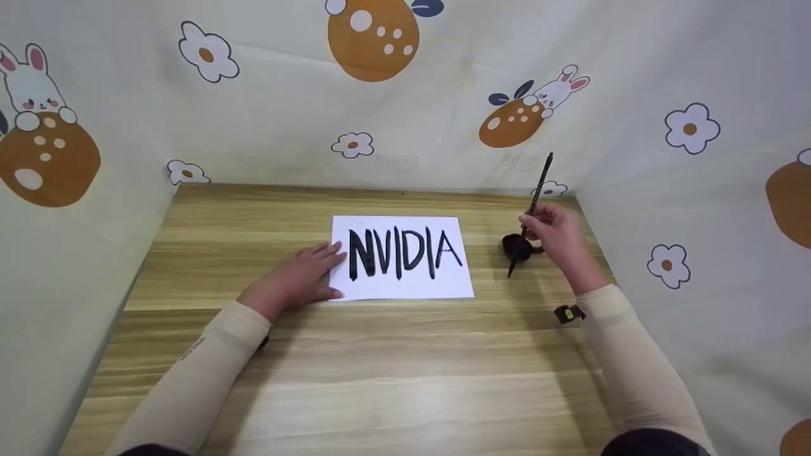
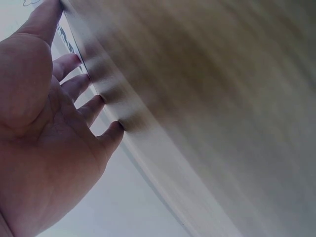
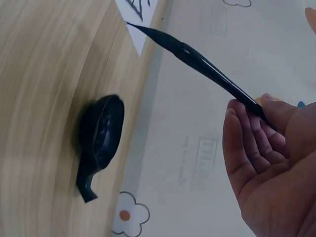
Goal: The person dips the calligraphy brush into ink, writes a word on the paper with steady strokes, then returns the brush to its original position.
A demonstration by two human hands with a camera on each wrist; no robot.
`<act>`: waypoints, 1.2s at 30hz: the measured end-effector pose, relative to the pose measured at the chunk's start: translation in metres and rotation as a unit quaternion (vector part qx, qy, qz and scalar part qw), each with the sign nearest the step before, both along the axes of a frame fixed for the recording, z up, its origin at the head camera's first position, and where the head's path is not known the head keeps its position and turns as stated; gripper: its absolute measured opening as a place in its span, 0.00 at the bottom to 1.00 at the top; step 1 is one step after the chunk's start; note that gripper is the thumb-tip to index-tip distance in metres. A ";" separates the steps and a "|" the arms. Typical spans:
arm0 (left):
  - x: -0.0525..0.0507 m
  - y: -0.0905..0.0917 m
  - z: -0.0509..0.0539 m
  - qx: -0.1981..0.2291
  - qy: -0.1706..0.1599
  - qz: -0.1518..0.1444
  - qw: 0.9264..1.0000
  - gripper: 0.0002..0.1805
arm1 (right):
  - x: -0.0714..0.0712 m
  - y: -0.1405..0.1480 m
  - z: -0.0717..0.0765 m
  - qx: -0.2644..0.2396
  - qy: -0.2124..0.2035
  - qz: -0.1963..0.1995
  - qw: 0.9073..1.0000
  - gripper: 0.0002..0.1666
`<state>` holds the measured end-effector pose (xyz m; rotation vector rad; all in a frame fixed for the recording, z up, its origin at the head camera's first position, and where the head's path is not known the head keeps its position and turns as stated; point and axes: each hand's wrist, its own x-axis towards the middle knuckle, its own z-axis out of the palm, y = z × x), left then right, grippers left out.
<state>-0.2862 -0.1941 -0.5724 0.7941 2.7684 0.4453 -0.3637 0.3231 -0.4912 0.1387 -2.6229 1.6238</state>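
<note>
A white sheet of paper (image 1: 405, 292) bears the black brushed letters "NVIDIA" and lies on the wooden table. My left hand (image 1: 303, 278) rests with spread fingers on the paper's left edge; the left wrist view shows the fingertips (image 2: 114, 129) against the tabletop. My right hand (image 1: 561, 237) pinches a dark writing brush (image 1: 540, 183) between thumb and fingers. The brush slants, its black tip (image 3: 150, 33) pointing down, apart from the paper in the head view. Below it sits a small black ink dish (image 3: 106, 131) with a short handle.
The table (image 1: 405, 373) meets a patterned cloth wall (image 1: 272, 126) at the back and on both sides. A dark wrist camera (image 1: 569, 313) hangs at the right sleeve. The ink dish stands right of the paper.
</note>
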 end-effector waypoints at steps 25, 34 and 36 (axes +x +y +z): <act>0.000 0.000 0.000 0.002 -0.001 -0.001 1.000 0.47 | -0.059 0.044 0.013 0.251 -0.159 0.056 0.953 0.15; 0.000 -0.001 -0.001 0.005 0.000 -0.001 1.000 0.47 | -0.070 0.043 0.017 0.278 -0.181 0.073 0.941 0.15; -0.001 -0.001 -0.001 0.004 0.000 -0.001 1.000 0.47 | -0.072 0.044 0.016 0.276 -0.183 0.077 0.940 0.14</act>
